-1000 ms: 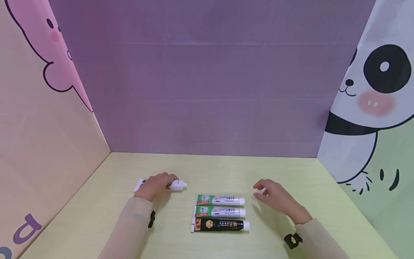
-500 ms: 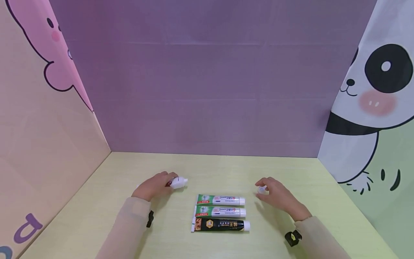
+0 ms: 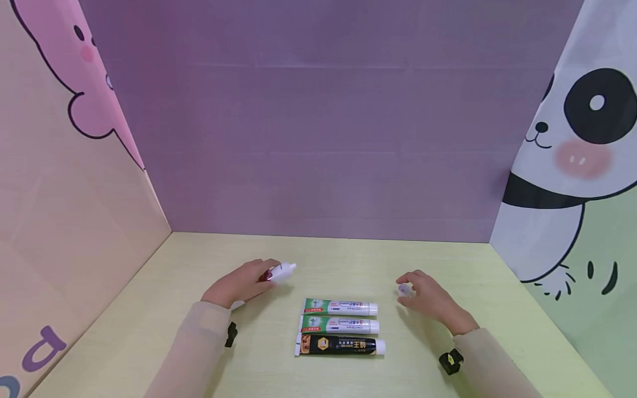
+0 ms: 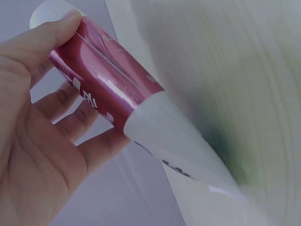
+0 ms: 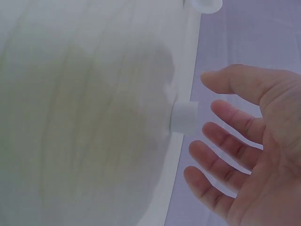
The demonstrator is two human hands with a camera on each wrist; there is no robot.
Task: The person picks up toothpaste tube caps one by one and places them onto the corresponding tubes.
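My left hand (image 3: 241, 283) grips a white and maroon squeeze tube (image 4: 101, 70), thumb on one side and fingers on the other. The tube is raised and tilted, its bare white nozzle (image 3: 292, 266) pointing right and away. Much of its body is covered by the hand in the head view. A small white cap (image 5: 184, 117) stands on the table by my right hand (image 3: 432, 300). In the right wrist view the thumb and fingers are spread around the near side of the cap, apart from it.
Between the hands lie two green-and-white toothpaste tubes (image 3: 343, 307) and a black toothpaste tube (image 3: 338, 345), side by side with caps to the right. A purple wall (image 3: 328, 138) closes the back of the table (image 3: 348, 381); printed side walls flank it.
My left hand has lifted the tube from the table and tilted its nozzle end upward. My right hand's fingers have spread a little away from the cap, which is more visible now.
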